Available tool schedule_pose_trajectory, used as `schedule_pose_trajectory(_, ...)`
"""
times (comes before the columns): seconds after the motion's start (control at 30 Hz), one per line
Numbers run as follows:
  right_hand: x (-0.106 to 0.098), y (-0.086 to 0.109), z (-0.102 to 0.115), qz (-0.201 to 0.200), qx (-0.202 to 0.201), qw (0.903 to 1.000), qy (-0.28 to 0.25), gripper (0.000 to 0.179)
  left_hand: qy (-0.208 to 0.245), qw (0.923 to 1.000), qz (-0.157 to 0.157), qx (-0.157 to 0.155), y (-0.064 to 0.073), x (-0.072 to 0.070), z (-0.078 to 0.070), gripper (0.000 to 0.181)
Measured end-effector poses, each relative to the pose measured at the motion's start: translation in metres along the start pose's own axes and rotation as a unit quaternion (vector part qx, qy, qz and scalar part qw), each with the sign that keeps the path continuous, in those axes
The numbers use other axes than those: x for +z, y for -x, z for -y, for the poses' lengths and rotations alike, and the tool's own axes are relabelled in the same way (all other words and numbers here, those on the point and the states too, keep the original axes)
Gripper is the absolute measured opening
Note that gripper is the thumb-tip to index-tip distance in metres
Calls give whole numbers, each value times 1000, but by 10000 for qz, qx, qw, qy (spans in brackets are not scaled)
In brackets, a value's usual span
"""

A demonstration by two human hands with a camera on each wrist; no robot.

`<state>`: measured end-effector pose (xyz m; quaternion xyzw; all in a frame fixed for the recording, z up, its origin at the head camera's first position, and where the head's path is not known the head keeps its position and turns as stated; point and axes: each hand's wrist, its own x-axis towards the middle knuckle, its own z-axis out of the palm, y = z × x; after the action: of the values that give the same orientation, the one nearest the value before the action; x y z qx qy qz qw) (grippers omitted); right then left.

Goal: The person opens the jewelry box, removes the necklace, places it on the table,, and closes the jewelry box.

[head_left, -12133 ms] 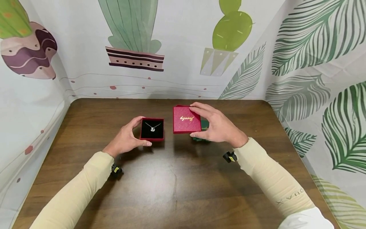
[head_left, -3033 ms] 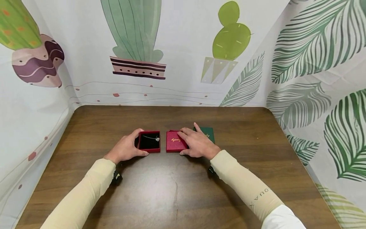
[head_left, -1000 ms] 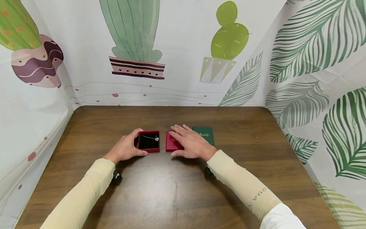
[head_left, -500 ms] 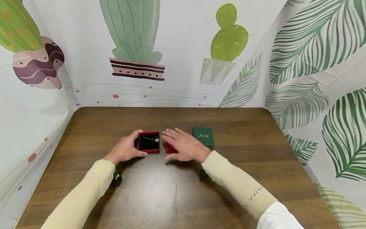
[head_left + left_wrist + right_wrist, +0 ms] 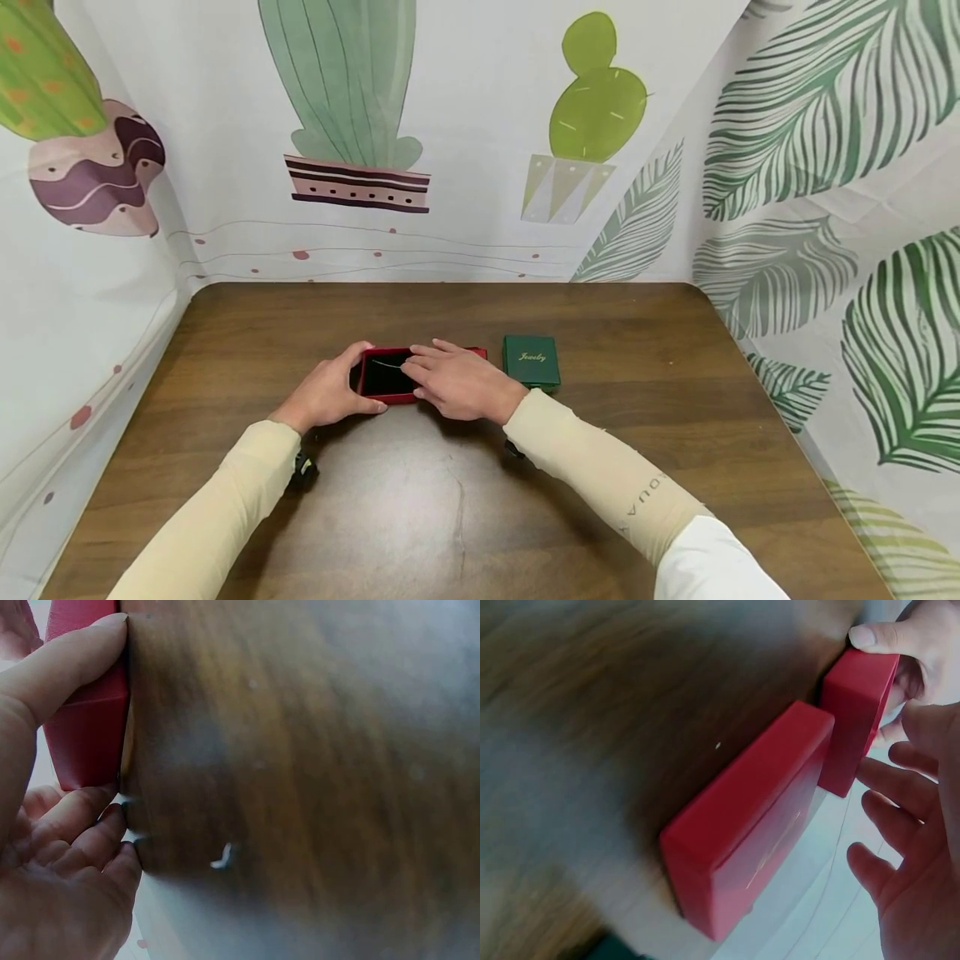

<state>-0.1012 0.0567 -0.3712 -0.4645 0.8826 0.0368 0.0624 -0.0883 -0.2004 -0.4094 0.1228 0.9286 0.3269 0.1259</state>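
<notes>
My left hand (image 5: pixel 326 390) grips a small red jewelry box (image 5: pixel 88 739) by its left side, thumb on the near wall and fingers round the far one. The box lies uncovered, with a black insert (image 5: pixel 381 383) inside. A thin silver necklace (image 5: pixel 386 363) shows on the insert; its pendant is hidden under the fingers of my right hand (image 5: pixel 461 387). That hand reaches over the box's right part with loosely bent fingers, and whether they touch the necklace is hidden. Beneath the right palm lies the red lid (image 5: pixel 742 802), close beside the box.
A green jewelry box (image 5: pixel 531 360) with gold lettering stands right of the lid. All of this is on a brown wooden table (image 5: pixel 420 500). Behind it hangs a white cloth (image 5: pixel 480 183) printed with cacti and leaves.
My right hand has moved left from the red lid to over the uncovered box. Earlier it held the lid raised beside the box, then set it on the table. The left hand keeps its grip.
</notes>
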Motion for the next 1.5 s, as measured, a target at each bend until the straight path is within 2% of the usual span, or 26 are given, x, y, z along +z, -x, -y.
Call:
schedule_pose_trajectory(0.13, 2, -4, 5, 22, -46, 9999, 149, 47, 7, 10000, 40, 22, 0, 1, -1, 85)
schedule_pose_trajectory(0.53, 8, -7, 12, -158, -3, 9998, -90, 46, -56, 9999, -42, 122, -1, 1, 0, 86)
schedule_pose_trajectory(0.8, 6, -15, 14, -453, 10, 9984, -332, 34, -90, 9999, -81, 84, 0, 2, 0, 86)
schedule_pose_trajectory(1.07, 4, -28, 11, -807, -156, 9947, -624, 20, -52, 9999, -58, 98, 1, -1, 3, 85)
schedule_pose_trajectory(1.23, -1, -37, 12, -820, -153, 9960, -334, 14, -43, 9999, -54, 84, 1, -2, 3, 83)
schedule_pose_trajectory(1.5, 1, -50, 15, -549, -192, 9983, 42, 10, 11, 9999, -46, 106, 0, -1, 1, 84)
